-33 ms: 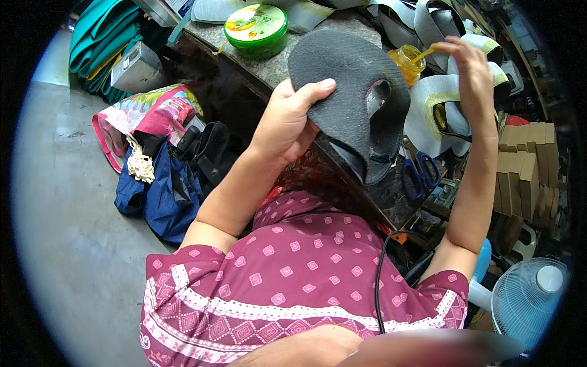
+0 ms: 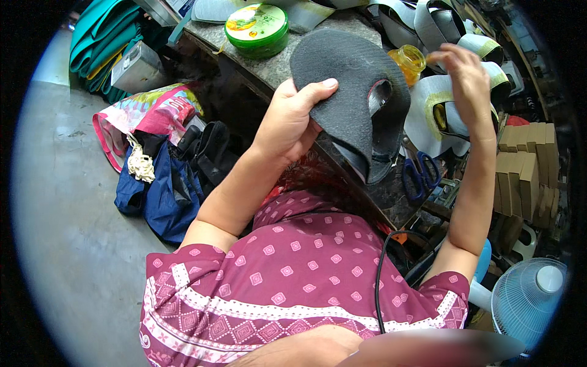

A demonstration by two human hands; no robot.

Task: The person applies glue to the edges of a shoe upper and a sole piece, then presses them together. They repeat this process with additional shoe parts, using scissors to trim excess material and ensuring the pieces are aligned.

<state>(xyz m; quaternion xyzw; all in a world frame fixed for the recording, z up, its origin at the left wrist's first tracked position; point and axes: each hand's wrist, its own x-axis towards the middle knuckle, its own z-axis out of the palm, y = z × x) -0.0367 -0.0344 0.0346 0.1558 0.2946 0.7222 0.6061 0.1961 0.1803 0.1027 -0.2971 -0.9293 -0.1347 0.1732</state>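
My left hand [image 2: 293,119] grips a black textured piece [image 2: 342,67] that looks like a shoe upper, thumb on top, fingers underneath. It is curved, with an opening at its right side and a folded lower end. My right hand [image 2: 468,76] is raised to the right, fingers pinched around a thin yellow stick [image 2: 433,57], mostly hidden by the fingers. Close to its fingertips, a small open glass jar [image 2: 408,61] holds yellow, glue-like stuff. Grey-white pieces with yellowish edges [image 2: 428,110] lie beside the jar, below my right hand.
A round green tub [image 2: 257,30] stands on the stone slab [image 2: 354,27]. Blue-handled scissors [image 2: 420,174] lie at the table's right. Left, on the floor, are a pink bag [image 2: 153,107] and a blue bag [image 2: 162,196]. A fan [image 2: 529,300] and stacked brown boxes [image 2: 520,171] stand at right.
My right hand has shifted slightly, and less of the yellow stick shows between the jar and the fingers. My left hand and the black piece have barely moved.
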